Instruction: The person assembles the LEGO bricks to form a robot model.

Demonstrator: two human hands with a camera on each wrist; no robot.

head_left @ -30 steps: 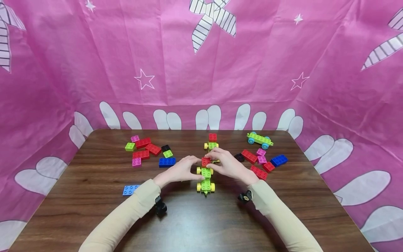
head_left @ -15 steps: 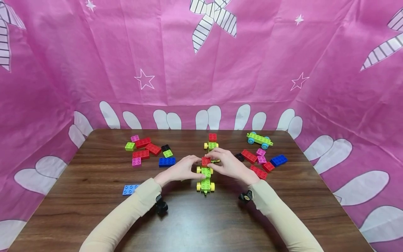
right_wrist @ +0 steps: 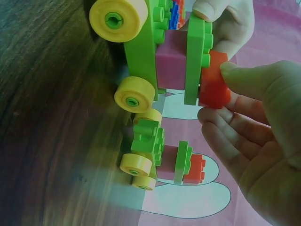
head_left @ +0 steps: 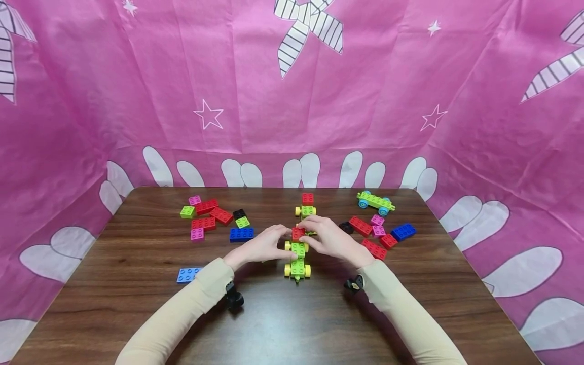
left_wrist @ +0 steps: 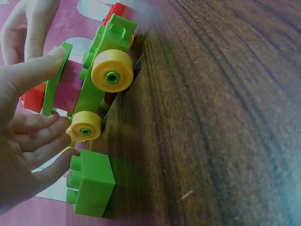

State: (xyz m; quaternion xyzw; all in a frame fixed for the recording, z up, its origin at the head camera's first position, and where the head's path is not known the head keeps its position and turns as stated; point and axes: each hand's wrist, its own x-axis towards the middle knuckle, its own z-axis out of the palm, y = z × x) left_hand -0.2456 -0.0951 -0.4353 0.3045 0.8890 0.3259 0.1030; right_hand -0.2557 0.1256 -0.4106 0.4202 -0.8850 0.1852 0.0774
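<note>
A green toy car base with yellow wheels (head_left: 297,268) stands at the middle of the table. On it a pink brick (right_wrist: 171,61) carries a flat green plate (right_wrist: 193,61), topped by a small red brick (right_wrist: 214,80). My left hand (head_left: 262,246) holds the green plate between thumb and fingers from the left. From the right, my right hand (head_left: 333,241) pinches the red brick, thumb on one side and fingertips on the other. In the left wrist view a green brick (left_wrist: 94,183) sits on the table beside my left fingers.
A similar stacked yellow-wheeled car (right_wrist: 148,146) stands farther back. A green base with blue wheels (head_left: 376,201) is at the back right. Loose bricks lie on both sides, including a blue brick (head_left: 242,234), a red brick (head_left: 374,249) and a light blue brick (head_left: 188,275).
</note>
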